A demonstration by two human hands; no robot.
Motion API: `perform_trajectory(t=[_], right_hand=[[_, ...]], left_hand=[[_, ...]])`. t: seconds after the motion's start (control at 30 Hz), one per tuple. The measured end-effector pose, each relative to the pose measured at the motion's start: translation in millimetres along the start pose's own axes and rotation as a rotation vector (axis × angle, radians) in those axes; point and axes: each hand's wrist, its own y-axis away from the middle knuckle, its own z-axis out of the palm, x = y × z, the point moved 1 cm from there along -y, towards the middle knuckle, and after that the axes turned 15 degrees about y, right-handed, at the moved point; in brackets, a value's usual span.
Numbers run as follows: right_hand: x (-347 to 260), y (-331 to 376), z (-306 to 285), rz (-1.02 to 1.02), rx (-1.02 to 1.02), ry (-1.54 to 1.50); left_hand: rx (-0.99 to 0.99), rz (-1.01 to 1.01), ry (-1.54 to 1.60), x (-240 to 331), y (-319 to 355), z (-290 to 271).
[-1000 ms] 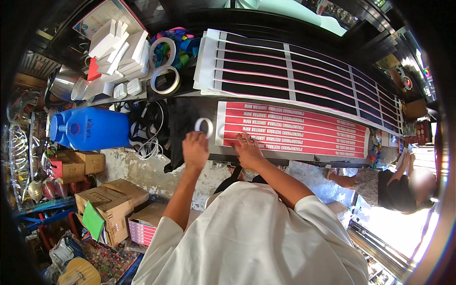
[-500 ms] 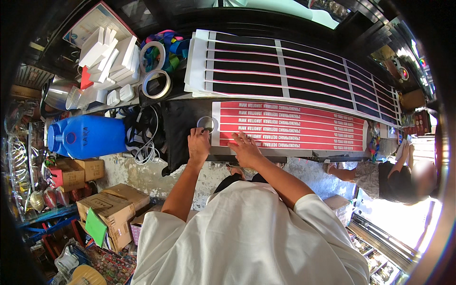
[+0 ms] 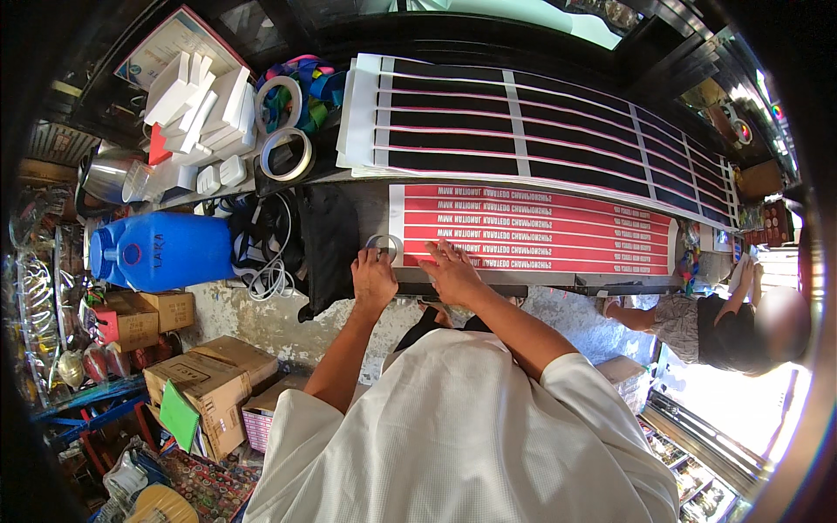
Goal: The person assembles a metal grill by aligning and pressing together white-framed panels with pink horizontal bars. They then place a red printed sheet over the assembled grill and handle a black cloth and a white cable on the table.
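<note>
A red printed sheet with white lettered bands (image 3: 558, 234) lies flat on the dark table, its left margin white. My right hand (image 3: 453, 275) rests on its near left part with fingers spread, palm down, holding nothing. At the sheet's left edge my left hand (image 3: 374, 281) has its fingers bent over the near side of a clear tape roll (image 3: 384, 243). The roll's lower part is hidden by those fingers. Behind the red sheet lies a stack of sheets with long black strips and thin pink lines (image 3: 575, 137).
Left of my left hand lies black cloth (image 3: 330, 240), with white cables (image 3: 273, 283) and a blue jerrycan (image 3: 166, 250) farther left. Two tape rolls (image 3: 287, 155) and white boxes (image 3: 231, 109) stand at the back left. Another person (image 3: 737, 318) is at the right.
My left hand and the tape roll have moved slightly right and nearer to me, onto the sheet's near left corner. My right hand stays spread on the sheet, nearly unmoved.
</note>
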Motion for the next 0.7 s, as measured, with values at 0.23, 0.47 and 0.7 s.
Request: perform_trajectory(t=[0.23, 0.47, 0.7], right_hand=[[0, -1, 4, 0.01, -0.002, 0.013], [-3, 17, -18, -0.026, 0.165, -0.16], [16, 116, -60, 0.146, 0.223, -0.612]], left_hand=[[0.006, 0.014, 0.02, -10, 7, 7], [-0.019, -0.056, 0.14, 7, 8, -18], [0.78, -0.167, 0.138, -46, 26, -182]])
